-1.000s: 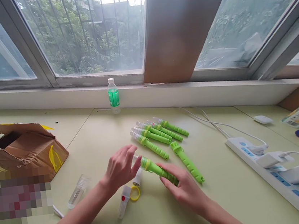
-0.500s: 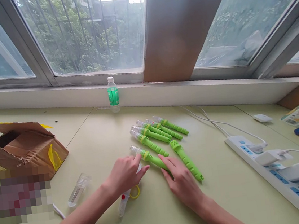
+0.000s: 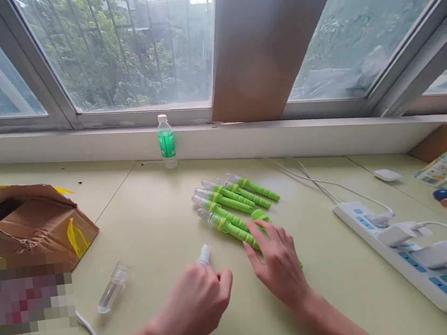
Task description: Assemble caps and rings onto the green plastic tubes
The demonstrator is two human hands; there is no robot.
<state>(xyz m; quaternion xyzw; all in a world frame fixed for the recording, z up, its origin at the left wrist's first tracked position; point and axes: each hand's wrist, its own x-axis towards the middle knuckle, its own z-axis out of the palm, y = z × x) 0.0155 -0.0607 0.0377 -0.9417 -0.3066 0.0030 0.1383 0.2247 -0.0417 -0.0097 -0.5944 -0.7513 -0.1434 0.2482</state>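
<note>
the left hand (image 3: 201, 298) is curled into a loose fist; a white ribbed tip (image 3: 204, 254) shows just beyond its knuckles, and whether it is gripped cannot be told. the right hand (image 3: 273, 259) is loosely spread, thumb and forefinger at the lower end of the nearest green tube (image 3: 231, 229), lying slantwise on the pale, smooth worktop (image 3: 153, 225). light fingertip pressure there should keep so round a body from rolling. its handle is opaque, stepped, plastic-looking; its cap is clear and domed. beyond lie similar capped green tubes (image 3: 231, 202), side by side; farthest stands a clear bottle (image 3: 167, 144), green-labelled.
</note>
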